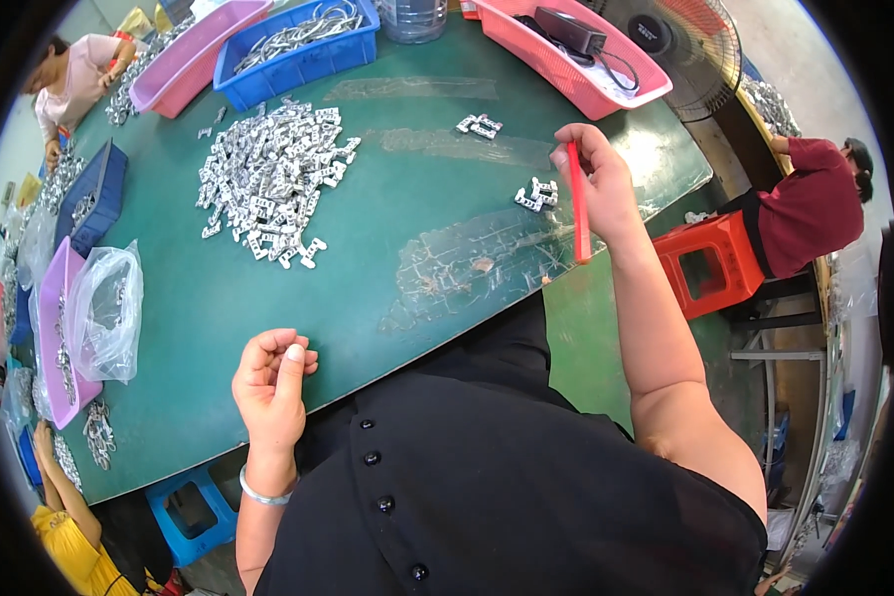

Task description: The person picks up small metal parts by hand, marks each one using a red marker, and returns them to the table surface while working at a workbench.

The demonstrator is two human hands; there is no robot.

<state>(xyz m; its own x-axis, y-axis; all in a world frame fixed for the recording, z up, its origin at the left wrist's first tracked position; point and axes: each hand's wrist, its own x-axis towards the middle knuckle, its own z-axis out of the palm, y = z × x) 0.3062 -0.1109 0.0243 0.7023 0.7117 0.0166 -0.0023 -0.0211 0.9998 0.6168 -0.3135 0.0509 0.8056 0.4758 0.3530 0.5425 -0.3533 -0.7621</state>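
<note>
My right hand (606, 184) is closed around a long, narrow red strip (579, 214) above the table's right side. The strip hangs down toward the near edge; its exact kind is not clear. Close by lie two small groups of silver metal parts, one group (536, 195) just left of the hand and another (480, 125) farther away. My left hand (273, 392) is over the near edge with its fingers curled and thumb against the forefinger. Whatever it may hold is hidden. A large pile of similar metal parts (268, 179) sits beyond it on the green table (358, 288).
Across the back stand a pink basket (194, 60), a blue crate (298, 65) of metal pieces and another pink basket (526, 45) with a black power adapter. A clear bag (106, 313) and purple tray (60, 328) line the left. Other people work nearby; a fan (666, 40) stands back right.
</note>
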